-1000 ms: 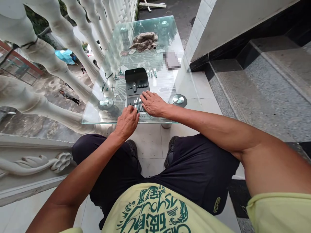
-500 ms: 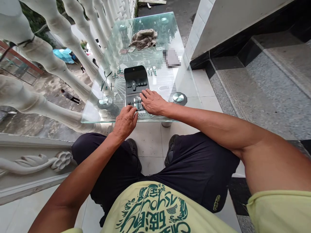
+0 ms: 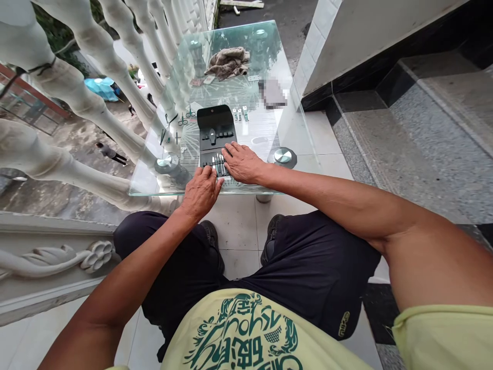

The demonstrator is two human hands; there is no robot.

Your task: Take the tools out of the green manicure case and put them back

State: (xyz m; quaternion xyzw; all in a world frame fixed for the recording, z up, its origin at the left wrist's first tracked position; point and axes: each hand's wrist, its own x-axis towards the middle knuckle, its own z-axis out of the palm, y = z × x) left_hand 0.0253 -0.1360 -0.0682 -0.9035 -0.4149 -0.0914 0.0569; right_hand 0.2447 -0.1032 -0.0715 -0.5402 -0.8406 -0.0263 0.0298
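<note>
A black manicure case (image 3: 216, 117) lies unfolded on the glass table. Several slim metal manicure tools (image 3: 220, 163) sit side by side in its near half, and the far half has a row of black loops. My right hand (image 3: 243, 163) rests flat along the case's right edge, fingers spread beside the tools. At the near left corner is my left hand (image 3: 202, 189), its fingertips touching the case and its thumb held apart. What lies beneath its fingertips is hidden.
Nail clippers (image 3: 245, 113) stand in a row right of the case. Small scissors (image 3: 182, 119) and tweezers (image 3: 163, 135) lie to its left. A crumpled brown cloth (image 3: 228, 62) is farther back on the glass table (image 3: 265, 180). White balusters (image 3: 96, 113) line the left; steps rise at right.
My left hand has shifted slightly right along the case's near edge, and its thumb has moved out from the fingers. My right hand stays in place.
</note>
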